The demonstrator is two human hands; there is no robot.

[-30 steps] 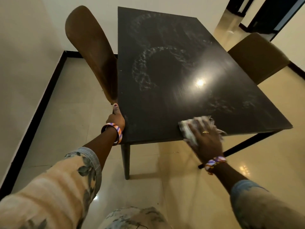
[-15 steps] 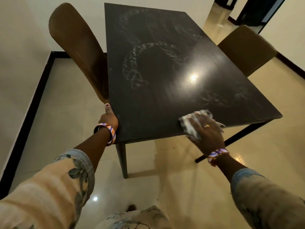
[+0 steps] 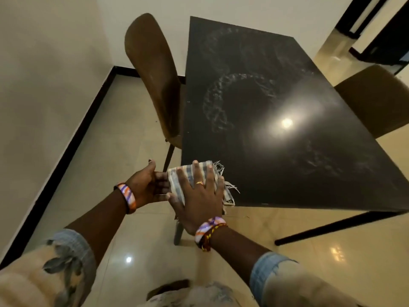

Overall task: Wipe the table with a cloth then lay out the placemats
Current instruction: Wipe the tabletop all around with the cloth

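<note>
The cloth [image 3: 194,182], striped grey and white with a frayed fringe, lies on the near left corner of the table [image 3: 287,173], partly hanging past the table's left edge. My right hand [image 3: 197,198] presses flat on top of it with the fingers spread; it is not closed around the cloth, only pushing it down on the wood. My left hand [image 3: 148,185] is just beside that same corner, off the table's edge, palm turned up and fingers open. It seems cupped there to catch what the cloth sweeps off, but I cannot tell if it touches the cloth or holds anything.

I judge that the wiping is in progress and not finished. On the dark top, toward the middle and the far end of the table, I see pale curved smears [image 3: 221,103], and fainter marks [image 3: 332,162] toward the table's right edge. Whether these are wet traces or dust not yet cleaned, I cannot say.

Two brown chairs stand against the table, one at its left side [image 3: 152,69] and one at its right side [image 3: 376,96]. No placemats are visible anywhere, so I judge the second part of the task is not begun.
</note>
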